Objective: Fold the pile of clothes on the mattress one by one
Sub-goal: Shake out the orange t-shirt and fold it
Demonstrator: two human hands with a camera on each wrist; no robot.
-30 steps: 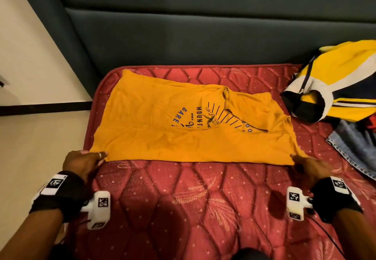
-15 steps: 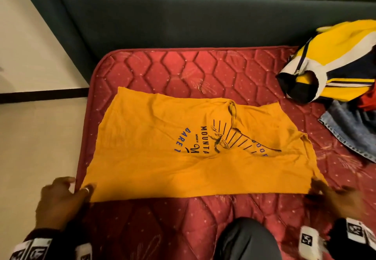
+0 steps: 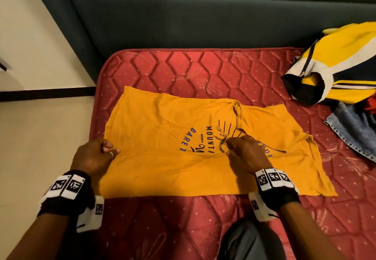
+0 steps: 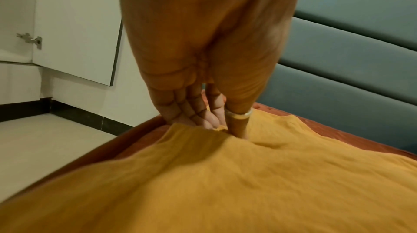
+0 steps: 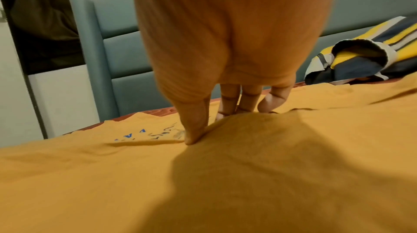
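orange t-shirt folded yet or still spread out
Partly folded: the orange t-shirt lies flat on the mattress as a wide rectangle, sleeves tucked in, print up.

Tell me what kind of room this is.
Most likely a bedroom. A red quilted mattress lies against a padded teal headboard, an orange T-shirt is spread on it, and more clothes, a yellow striped jersey and jeans, are heaped alongside.

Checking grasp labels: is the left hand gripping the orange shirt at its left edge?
Yes: the left hand pinches the left edge of the orange shirt, fingers under the hem and thumb on top.
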